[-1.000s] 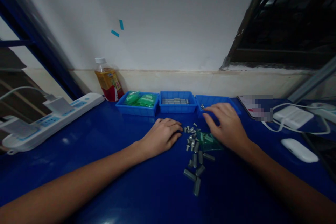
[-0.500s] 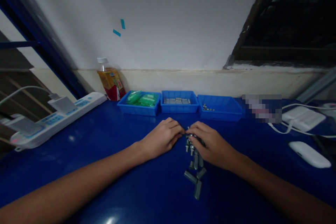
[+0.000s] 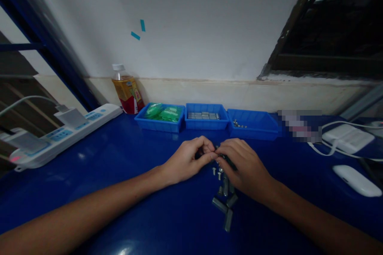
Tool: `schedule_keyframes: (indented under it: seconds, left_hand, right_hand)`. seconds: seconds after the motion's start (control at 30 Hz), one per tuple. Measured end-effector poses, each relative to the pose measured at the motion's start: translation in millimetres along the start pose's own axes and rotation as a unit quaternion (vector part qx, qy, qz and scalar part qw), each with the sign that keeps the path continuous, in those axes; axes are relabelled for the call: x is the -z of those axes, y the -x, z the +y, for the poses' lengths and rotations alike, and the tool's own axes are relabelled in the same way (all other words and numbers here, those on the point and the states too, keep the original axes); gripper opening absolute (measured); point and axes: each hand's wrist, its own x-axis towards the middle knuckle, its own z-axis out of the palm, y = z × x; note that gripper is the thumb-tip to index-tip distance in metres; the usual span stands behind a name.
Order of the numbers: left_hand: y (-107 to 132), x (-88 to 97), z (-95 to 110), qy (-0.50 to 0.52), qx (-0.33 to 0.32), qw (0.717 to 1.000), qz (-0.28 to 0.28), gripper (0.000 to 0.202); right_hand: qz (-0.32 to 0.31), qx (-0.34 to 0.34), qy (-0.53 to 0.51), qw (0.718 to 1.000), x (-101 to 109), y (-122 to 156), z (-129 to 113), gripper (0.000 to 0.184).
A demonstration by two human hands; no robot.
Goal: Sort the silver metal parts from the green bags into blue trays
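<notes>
As left hand (image 3: pixel 186 161), right hand (image 3: pixel 243 166) touch likely screws (image 3: pixel 219 173): blue table (image 3: pixel 119 167), 3 bins (image 3: pixel 206 123).

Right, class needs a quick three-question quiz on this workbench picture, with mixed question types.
1. True or false: the left hand and right hand meet at the fingertips near the loose metal parts on the blue table.
2. Which blue tray holds green packets? A left tray, B middle, C right.
3. What stands between the power strip and the left tray?
Key: 1 true; 2 A; 3 the bottle.
</notes>
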Motion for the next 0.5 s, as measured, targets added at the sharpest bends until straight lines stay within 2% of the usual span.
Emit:
schedule_keyframes:
  seconds: [0.13,0.23,0.33,0.5]
  left_hand:
    - [4.1,-1.4,-2.9,-0.036,-0.067,0.997,0.02,0.02]
    - [5.9,-2.5,-3.4,-0.084,-0.108,0.989,0.048,0.019]
    - [6.1,-2.7,-1.8,-0.11,-0.116,0.986,0.056,0.01]
    - [5.5,-1.1,0.6,-0.121,-0.106,0.985,0.065,0.01]
  right_hand:
    - [0.029,-0.036,-0.023,0.999,-0.4,0.9,2.3,0.01]
    - [0.025,-0.046,-0.031,0.998,-1.4,1.3,2.2,0.014]
    - [0.022,-0.04,-0.037,0.998,-2.3,1.6,0.9,0.015]
    - [0.028,-0.036,-0.038,0.998,-0.7,1.4,-1.3,0.008]
